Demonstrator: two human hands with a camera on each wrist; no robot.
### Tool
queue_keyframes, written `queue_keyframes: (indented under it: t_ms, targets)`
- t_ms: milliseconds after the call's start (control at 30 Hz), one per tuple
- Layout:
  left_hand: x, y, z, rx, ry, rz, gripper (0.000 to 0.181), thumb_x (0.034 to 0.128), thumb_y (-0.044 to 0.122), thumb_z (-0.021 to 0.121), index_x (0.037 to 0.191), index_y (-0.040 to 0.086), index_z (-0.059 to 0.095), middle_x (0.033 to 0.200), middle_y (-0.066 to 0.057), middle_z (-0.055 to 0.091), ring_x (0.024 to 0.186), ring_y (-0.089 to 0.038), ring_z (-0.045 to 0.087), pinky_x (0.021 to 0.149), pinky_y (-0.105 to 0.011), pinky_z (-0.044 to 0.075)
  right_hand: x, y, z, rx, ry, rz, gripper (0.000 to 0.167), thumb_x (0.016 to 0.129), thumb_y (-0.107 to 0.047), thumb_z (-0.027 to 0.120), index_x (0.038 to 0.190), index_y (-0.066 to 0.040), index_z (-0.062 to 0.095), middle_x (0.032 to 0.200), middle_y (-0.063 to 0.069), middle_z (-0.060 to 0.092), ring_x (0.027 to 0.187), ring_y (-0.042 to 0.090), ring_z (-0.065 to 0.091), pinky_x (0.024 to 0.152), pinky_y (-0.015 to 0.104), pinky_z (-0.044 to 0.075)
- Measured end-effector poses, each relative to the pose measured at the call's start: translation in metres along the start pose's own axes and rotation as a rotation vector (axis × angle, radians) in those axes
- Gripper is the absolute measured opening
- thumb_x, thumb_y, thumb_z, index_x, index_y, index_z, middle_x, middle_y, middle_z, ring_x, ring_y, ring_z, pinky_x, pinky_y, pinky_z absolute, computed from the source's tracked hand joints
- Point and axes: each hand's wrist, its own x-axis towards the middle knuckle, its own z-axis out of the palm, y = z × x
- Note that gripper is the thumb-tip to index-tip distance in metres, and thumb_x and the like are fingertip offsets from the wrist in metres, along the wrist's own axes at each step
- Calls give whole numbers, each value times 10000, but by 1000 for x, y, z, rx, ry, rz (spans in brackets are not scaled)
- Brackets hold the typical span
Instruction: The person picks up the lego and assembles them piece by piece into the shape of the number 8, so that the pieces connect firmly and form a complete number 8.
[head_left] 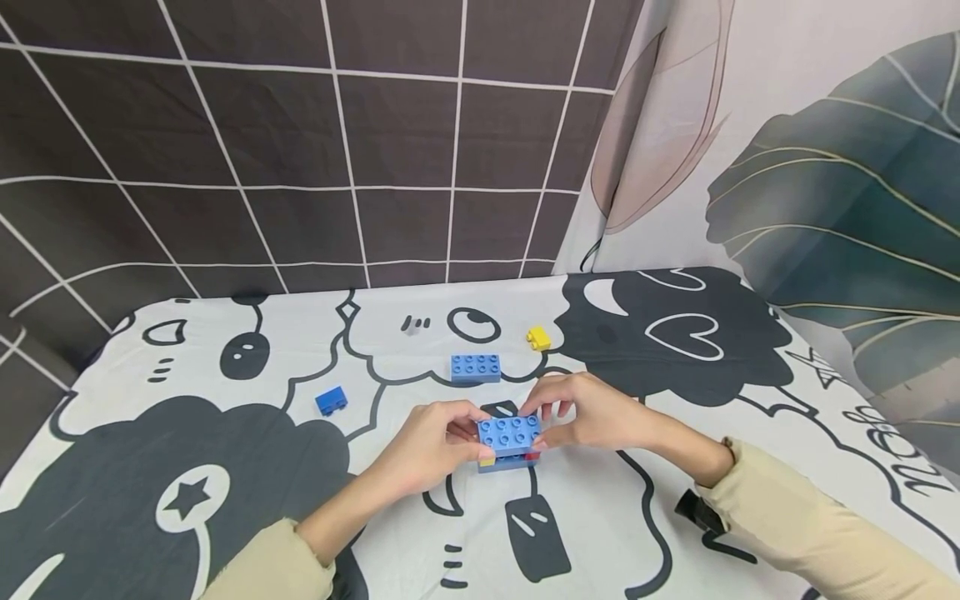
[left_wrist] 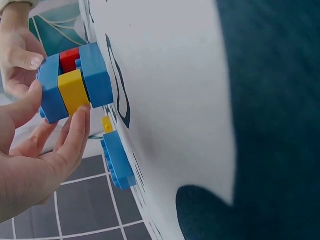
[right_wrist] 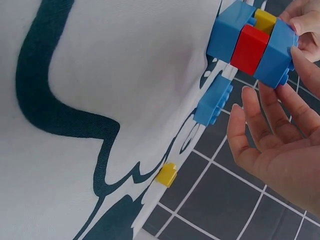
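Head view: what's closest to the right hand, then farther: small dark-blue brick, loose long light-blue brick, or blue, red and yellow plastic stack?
1. Stack, touching the right hand.
2. Light-blue brick, beyond the stack.
3. Dark-blue brick, leftmost.

Gridded backdrop [head_left: 288,137] beside leaf-print curtain [head_left: 817,200]

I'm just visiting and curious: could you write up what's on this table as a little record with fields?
In hand: brick stack
Top layer: eight-stud blue brick
Middle layer: yellow brick at the left end, red brick at the right
Bottom layer: blue base brick
Left hand: grips the stack's left end
Right hand: grips the stack's right end
Loose bricks: light-blue brick, small yellow brick, small darker-blue brick
Surface: tablecloth with black-and-white cartoon print
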Motion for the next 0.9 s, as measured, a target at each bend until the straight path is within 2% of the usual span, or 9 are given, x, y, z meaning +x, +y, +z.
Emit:
queue_keyframes:
  t_ms: [300, 533, 700, 900]
  targets:
    - [-1, 0, 0, -8, -3, 12, 269, 744, 130, 752, 978, 31, 663, 796, -8, 616, 725, -102, 588, 669, -196, 479, 1, 2, -2, 13, -14, -9, 264, 737, -109, 755, 985, -69, 674, 907, -49, 620, 772, 148, 577, 699, 304, 492]
    - [0, -1, -1, -10, -3, 20, 272, 745, 127, 752, 979, 23, 661, 795, -9, 612, 717, -98, 583, 665, -193, 479, 3, 6, -7, 55, -35, -1, 242, 775, -153, 729, 992, -60, 673, 912, -43, 627, 784, 120, 578, 717, 317, 500]
    - [0, -1, -1, -7, -4, 10, 274, 744, 131, 753, 980, 27, 661, 795, -11, 608, 710, -92, 577, 661, -194, 478, 7, 12, -14, 72, -15, 28, 249, 794, -125, 709, 1010, -10, 664, 943, 48, 650, 794, 107, 576, 718, 285, 498]
    - [0, -1, -1, -1, -6, 2, 276, 742, 136, 755, 980, 31, 662, 797, -7, 606, 716, -92, 574, 669, -197, 477, 11, 23, -21, 33, 32, 48, 281, 777, -87, 717, 1028, 18, 649, 963, 112, 650, 771, 128, 573, 643, 266, 487]
